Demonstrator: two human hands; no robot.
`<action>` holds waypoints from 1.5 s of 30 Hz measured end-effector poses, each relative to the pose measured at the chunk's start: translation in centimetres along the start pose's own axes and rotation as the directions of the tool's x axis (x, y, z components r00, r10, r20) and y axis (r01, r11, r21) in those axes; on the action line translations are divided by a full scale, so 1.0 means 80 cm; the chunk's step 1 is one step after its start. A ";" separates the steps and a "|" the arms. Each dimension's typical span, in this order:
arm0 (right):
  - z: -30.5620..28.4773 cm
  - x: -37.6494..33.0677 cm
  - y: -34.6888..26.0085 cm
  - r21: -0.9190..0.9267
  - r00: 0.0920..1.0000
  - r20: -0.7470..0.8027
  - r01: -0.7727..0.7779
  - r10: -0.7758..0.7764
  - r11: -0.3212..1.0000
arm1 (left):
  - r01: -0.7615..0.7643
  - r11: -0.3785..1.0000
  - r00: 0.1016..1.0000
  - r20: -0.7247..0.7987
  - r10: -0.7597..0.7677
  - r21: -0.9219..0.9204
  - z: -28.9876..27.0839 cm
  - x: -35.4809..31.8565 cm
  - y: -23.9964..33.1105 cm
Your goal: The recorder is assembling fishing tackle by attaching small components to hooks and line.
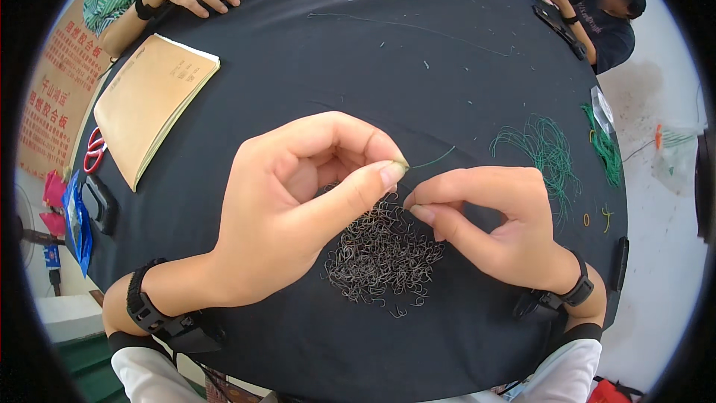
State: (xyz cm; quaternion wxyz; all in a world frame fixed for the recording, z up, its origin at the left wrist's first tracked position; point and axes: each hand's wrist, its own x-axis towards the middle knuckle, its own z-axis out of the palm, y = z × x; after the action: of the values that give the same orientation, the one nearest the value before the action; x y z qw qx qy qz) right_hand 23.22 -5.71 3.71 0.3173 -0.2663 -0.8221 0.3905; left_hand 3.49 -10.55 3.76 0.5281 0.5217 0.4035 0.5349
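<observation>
Heap of dark wire hooks (384, 261) nearest, on the black surface (358, 358). Right hand (526, 216) at its far edge: thumb and forefinger pressed together — contents, if any, cannot tell. Left hand (291, 209): pinching a green thread (436, 160), loose end rightward. Beyond — tan notebook (160, 97), left.

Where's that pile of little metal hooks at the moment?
In the head view, the pile of metal hooks lies on the black cloth, just below the picture's centre, between the left hand and the right hand.
</observation>
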 end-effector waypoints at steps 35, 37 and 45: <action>-0.014 0.014 -0.012 0.002 0.996 0.076 0.042 -0.042 0.999 | -0.714 0.460 0.670 0.323 0.669 0.528 -0.006 0.005 0.001; -0.010 0.011 -0.008 0.007 0.992 0.068 0.110 -0.110 0.994 | -0.703 0.473 0.682 0.314 0.661 0.532 -0.006 0.005 0.001; -0.007 0.003 -0.021 -0.441 0.880 0.180 0.471 -0.439 0.764 | -0.712 0.398 0.642 0.308 0.702 0.578 -0.008 0.009 -0.008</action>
State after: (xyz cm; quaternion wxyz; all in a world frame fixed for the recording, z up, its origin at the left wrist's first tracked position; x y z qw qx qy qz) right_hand 23.15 -6.22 5.39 0.3003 -0.1149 -0.9418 0.0983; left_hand 3.01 -9.72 3.10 0.0360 0.7953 0.2996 0.5258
